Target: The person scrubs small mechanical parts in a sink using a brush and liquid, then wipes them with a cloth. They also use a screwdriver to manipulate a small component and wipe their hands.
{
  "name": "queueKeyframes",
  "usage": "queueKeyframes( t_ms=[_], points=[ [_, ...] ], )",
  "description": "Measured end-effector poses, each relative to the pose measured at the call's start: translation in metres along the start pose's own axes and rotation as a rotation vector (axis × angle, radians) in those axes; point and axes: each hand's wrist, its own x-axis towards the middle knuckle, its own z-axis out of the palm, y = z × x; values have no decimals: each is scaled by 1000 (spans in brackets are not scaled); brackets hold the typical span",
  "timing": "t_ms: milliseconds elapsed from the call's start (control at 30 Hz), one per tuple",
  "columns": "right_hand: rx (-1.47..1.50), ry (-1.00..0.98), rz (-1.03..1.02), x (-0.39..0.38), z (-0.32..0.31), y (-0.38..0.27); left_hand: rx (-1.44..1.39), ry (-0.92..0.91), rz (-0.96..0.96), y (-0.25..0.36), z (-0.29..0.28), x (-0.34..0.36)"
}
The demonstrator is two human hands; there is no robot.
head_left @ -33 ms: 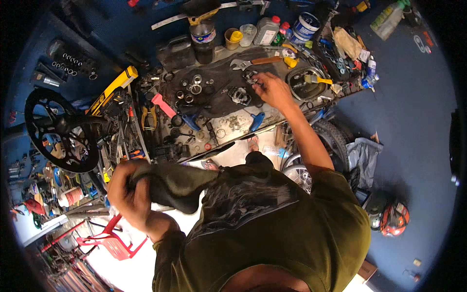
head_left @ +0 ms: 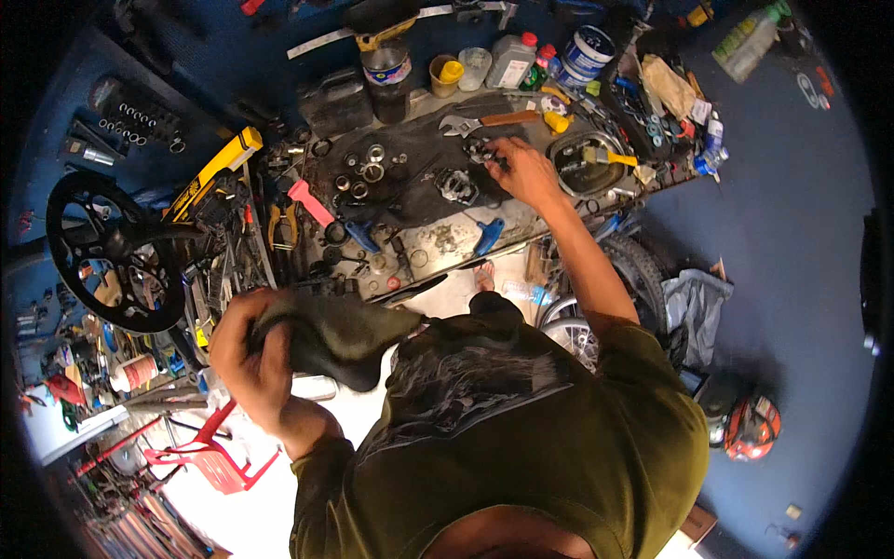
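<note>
My left hand (head_left: 253, 349) is closed round a bunched dark olive cloth (head_left: 340, 335), which stretches toward the front of my shirt; whether it is the shirt's own hem I cannot tell. Over the bench, my right hand (head_left: 523, 172) has its fingers curled onto a small dark metal part (head_left: 479, 149) lying on a black cloth mat (head_left: 419, 191). My fingers hide some of that part. Close by, a round toothed metal part (head_left: 457, 186) rests on the mat, and an adjustable wrench (head_left: 461, 125) lies just beyond. Several metal rings (head_left: 373, 172) sit farther left.
Right of my hand stands an oily metal pan (head_left: 570, 177) with a yellow-handled brush (head_left: 610, 156). Blue-handled tools (head_left: 489, 236) and a pink-handled tool (head_left: 312, 203) lie near the bench's front. Bottles and tubs (head_left: 511, 61) line the back. A bicycle wheel (head_left: 638, 270) is below right, a red chair (head_left: 214, 456) lower left.
The cloth in my left hand has shifted shape and its lower edge has risen slightly, with the hand turning a little. My right hand stays at the small metal part.
</note>
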Motion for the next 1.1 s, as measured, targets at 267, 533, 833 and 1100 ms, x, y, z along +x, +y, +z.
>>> queueKeyframes(
  t_ms=[267,533,833,1100],
  points=[
    [-218,-235,-124,75,51,56,-21,42,-28,57,116,77],
    [-4,-373,-156,124,3,72,70,34,-219,11,201,114],
    [-374,-32,-542,157,0,110,163,79,-288,-11,215,114],
    [-511,-144,-644,147,32,112,144,106,-252,-36,210,92]
  ],
)
